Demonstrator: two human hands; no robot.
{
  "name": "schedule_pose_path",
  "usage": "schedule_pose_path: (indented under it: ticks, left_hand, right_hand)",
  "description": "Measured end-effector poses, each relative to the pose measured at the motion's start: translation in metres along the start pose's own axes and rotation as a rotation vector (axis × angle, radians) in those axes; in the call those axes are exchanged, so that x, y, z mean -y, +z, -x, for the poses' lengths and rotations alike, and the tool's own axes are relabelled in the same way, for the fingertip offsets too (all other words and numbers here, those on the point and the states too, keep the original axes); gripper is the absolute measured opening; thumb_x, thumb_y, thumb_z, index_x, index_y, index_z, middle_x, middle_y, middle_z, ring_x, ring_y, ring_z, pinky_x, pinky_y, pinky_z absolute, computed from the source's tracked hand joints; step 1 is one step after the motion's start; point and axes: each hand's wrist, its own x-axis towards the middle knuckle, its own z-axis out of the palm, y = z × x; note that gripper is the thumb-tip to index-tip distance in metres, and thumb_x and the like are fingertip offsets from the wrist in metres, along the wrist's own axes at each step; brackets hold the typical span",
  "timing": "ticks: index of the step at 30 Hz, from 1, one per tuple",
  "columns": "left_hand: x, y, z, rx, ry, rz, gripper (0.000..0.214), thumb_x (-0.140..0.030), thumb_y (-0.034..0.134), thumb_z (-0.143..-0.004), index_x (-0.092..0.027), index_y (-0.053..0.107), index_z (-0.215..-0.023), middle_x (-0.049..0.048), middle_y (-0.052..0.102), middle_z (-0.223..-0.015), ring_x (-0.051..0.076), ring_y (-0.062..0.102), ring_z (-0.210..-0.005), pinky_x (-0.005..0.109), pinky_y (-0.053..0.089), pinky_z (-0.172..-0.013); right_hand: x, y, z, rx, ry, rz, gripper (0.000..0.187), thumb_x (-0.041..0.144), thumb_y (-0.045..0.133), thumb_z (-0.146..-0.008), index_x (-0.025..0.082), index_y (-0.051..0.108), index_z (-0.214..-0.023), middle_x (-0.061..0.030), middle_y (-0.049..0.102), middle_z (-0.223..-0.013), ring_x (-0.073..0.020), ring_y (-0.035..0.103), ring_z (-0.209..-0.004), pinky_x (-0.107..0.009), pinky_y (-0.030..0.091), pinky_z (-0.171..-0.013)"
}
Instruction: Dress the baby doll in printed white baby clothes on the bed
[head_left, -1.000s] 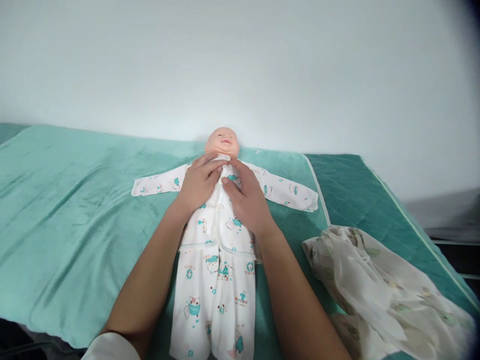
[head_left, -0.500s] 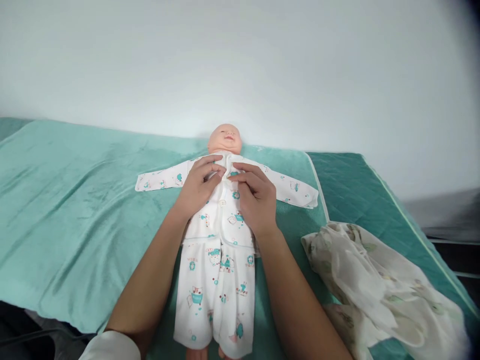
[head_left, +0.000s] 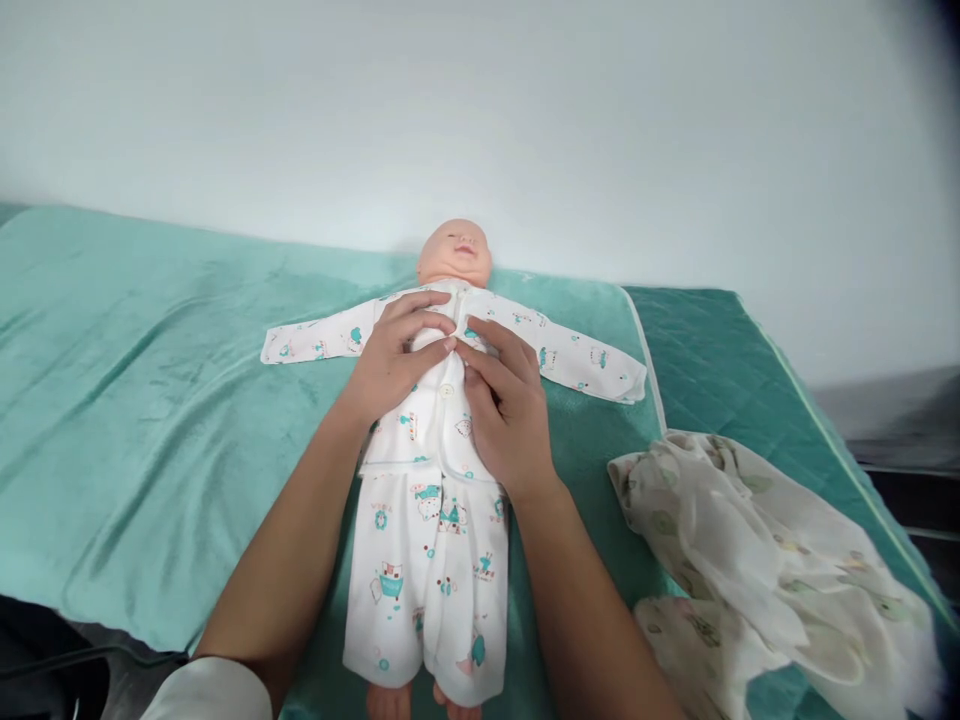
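Note:
A baby doll [head_left: 456,255] lies on its back, arms spread out to both sides. It wears a white printed long-sleeved shirt [head_left: 409,425] with buttons down the front, and matching trousers [head_left: 390,590]. On the chest, my left hand [head_left: 401,350] pinches the edge of the shirt's front opening between thumb and fingers. My right hand [head_left: 510,400] grips the same opening from the other side, its fingertips meeting my left thumb. Between them, the button being handled is hidden by my fingers. One button [head_left: 446,391] shows just below my hands.
A teal blanket [head_left: 165,400] lies under the doll, over a darker quilted mat [head_left: 697,350] on the right. A crumpled white printed cloth [head_left: 750,560] rests at the lower right. A pale wall [head_left: 480,120] rises behind the doll's head.
Both hands have moved slightly down the shirt front and their fingertips have come together. The camera view has shifted a little, so the doll's head appears higher.

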Motion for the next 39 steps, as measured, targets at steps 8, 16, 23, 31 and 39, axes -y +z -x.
schedule_pose_path:
  ticks: [8, 16, 23, 31, 39]
  left_hand:
    - [-0.005, 0.004, 0.007, -0.055, 0.032, -0.006, 0.012, -0.029, 0.065, -0.090, -0.029, 0.075, -0.096, 0.0029, 0.067, -0.127, 0.023, 0.057, -0.127, 0.046, 0.042, -0.112]
    - [-0.011, -0.013, 0.019, 0.158, 0.006, 0.015, 0.012, -0.034, 0.066, -0.090, -0.026, 0.073, -0.084, -0.0004, 0.055, -0.147, 0.026, 0.041, -0.145, 0.051, 0.033, -0.121]
    - [-0.013, -0.027, 0.023, 0.349, -0.024, -0.039, 0.013, -0.039, 0.069, -0.087, -0.026, 0.071, -0.086, -0.0045, 0.042, -0.158, 0.028, 0.019, -0.155, 0.053, 0.022, -0.126]
    - [-0.012, -0.024, 0.021, 0.293, -0.025, -0.015, 0.013, -0.037, 0.074, -0.083, -0.025, 0.071, -0.078, -0.0019, 0.049, -0.152, 0.030, 0.025, -0.153, 0.057, 0.026, -0.124]
    - [-0.015, -0.028, 0.022, 0.304, -0.042, -0.012, 0.012, -0.037, 0.072, -0.084, -0.026, 0.072, -0.079, -0.0020, 0.050, -0.152, 0.030, 0.028, -0.152, 0.056, 0.033, -0.121]
  right_hand:
    - [0.001, -0.006, 0.001, -0.095, 0.191, -0.232, 0.015, 0.027, 0.055, -0.096, 0.024, 0.069, -0.089, -0.0067, 0.064, -0.129, -0.0241, 0.060, -0.121, -0.049, 0.047, -0.104]
    - [0.000, -0.022, -0.004, 0.163, 0.124, -0.225, 0.014, 0.030, 0.060, -0.094, 0.025, 0.068, -0.084, -0.0024, 0.057, -0.142, -0.0264, 0.048, -0.134, -0.052, 0.040, -0.110]
    - [0.000, -0.022, -0.004, 0.186, 0.063, -0.179, 0.013, 0.026, 0.058, -0.095, 0.025, 0.067, -0.085, -0.0027, 0.056, -0.143, -0.0256, 0.044, -0.139, -0.052, 0.037, -0.114]
    - [-0.001, -0.017, 0.000, 0.166, 0.009, -0.098, 0.010, 0.029, 0.059, -0.094, 0.026, 0.067, -0.088, -0.0029, 0.055, -0.144, -0.0268, 0.044, -0.140, -0.054, 0.036, -0.115]
    - [-0.004, -0.019, 0.005, 0.183, 0.028, -0.130, 0.008, 0.029, 0.060, -0.094, 0.027, 0.067, -0.092, -0.0017, 0.053, -0.147, -0.0260, 0.041, -0.143, -0.054, 0.036, -0.117]
